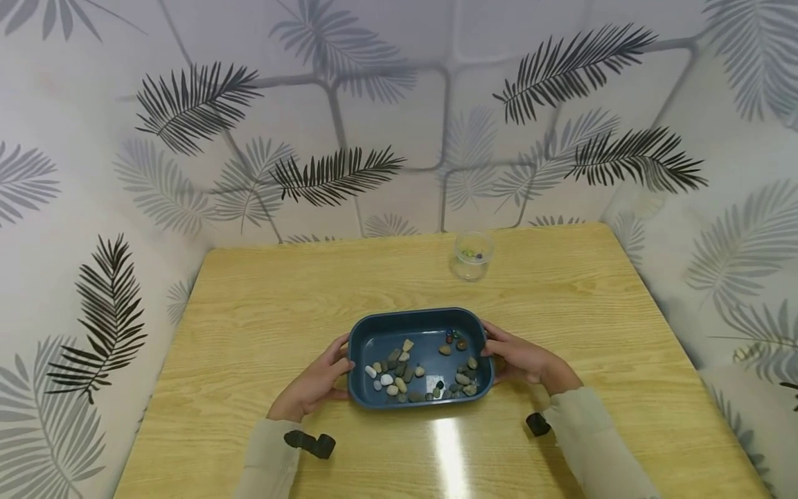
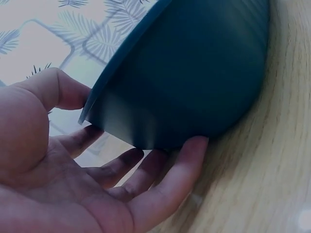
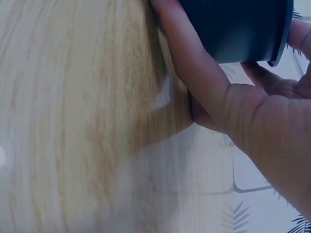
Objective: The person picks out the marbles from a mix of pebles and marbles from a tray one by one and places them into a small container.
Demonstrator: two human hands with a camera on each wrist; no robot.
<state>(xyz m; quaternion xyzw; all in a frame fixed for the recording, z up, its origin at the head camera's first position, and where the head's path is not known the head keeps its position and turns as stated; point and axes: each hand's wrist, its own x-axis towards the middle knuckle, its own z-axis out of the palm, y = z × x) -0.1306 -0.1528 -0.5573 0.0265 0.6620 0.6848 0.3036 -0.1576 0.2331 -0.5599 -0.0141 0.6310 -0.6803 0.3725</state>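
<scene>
A dark blue rectangular basin (image 1: 408, 320) with rounded corners is held between both hands, close over the wooden table. Several stones (image 1: 400, 384) in white, tan, grey and brown lie on its floor, most along the near side and left half. A few small shiny dark pieces sit at its far right corner. My left hand (image 1: 318, 381) grips the left end, its thumb at the rim and the other fingers along the outer wall in the left wrist view. At the right end, my right hand (image 1: 520, 357) holds the basin likewise, thumb over the rim.
A clear plastic cup (image 1: 472, 267) with small colourful pieces inside stands toward the back of the wooden table (image 1: 280, 291). Leaf-patterned walls (image 1: 399, 125) border the table at the back and sides. Black straps with camera mounts sit at both wrists.
</scene>
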